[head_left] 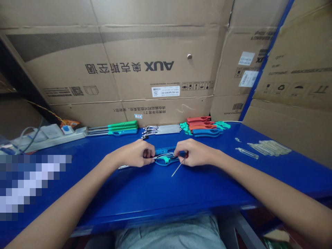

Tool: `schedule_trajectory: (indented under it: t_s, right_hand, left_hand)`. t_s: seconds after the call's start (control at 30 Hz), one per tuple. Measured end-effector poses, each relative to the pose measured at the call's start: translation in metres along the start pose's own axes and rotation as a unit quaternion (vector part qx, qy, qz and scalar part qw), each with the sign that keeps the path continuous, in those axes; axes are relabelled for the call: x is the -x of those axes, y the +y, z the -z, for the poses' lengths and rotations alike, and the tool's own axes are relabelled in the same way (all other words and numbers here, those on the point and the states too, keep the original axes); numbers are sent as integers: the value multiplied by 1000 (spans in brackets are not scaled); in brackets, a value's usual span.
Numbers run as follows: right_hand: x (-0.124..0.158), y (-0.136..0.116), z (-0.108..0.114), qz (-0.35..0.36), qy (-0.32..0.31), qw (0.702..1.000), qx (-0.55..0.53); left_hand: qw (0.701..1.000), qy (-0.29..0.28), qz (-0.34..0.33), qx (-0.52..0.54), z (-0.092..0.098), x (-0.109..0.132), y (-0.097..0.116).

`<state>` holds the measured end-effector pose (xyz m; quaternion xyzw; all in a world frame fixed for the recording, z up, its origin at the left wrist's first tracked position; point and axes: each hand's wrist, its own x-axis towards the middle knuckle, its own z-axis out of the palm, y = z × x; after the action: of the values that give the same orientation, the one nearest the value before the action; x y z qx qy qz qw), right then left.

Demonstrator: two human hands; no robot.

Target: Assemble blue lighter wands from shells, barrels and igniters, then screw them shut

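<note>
In front of me on the blue table lies the blue half-shell of a lighter handle (162, 162), its hollow side up. Inside it are a green trigger piece (164, 159) and thin white wires (169, 154). My left hand (138, 153) is closed at the shell's left end, pinching a metal tube (123, 167) whose far end shows left of the hand. My right hand (193, 153) is closed over the right end, its fingertips at the wires and a dark part. A screwdriver (177, 168) is tucked in that hand, its shaft pointing down-left.
Finished-looking lighters (123, 128) lie at back left beside a white power strip (52, 135). Metal tubes with wires (167, 129), red and blue handle shells (204, 126) and green pieces (185, 128) line the back. Clear plastic tubes (269, 148) lie right. Cardboard (129, 45) walls the table.
</note>
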<state>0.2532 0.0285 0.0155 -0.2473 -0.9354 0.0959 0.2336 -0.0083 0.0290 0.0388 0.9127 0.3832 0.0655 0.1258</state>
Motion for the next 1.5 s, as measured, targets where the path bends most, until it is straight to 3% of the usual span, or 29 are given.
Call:
schedule_trajectory:
  t_s: [0.27, 0.6, 1.5]
  right_hand:
    - [0, 1, -3, -8, -15, 1000, -2]
    - [1, -2, -2, -1, -14, 1000, 1]
    - [0, 0, -2, 31, 25, 999, -5]
  left_hand:
    - [997, 56, -41, -33, -16, -8, 9]
    - [996, 78, -37, -25, -24, -10, 12]
    - [993, 75, -86, -29, -24, -10, 16]
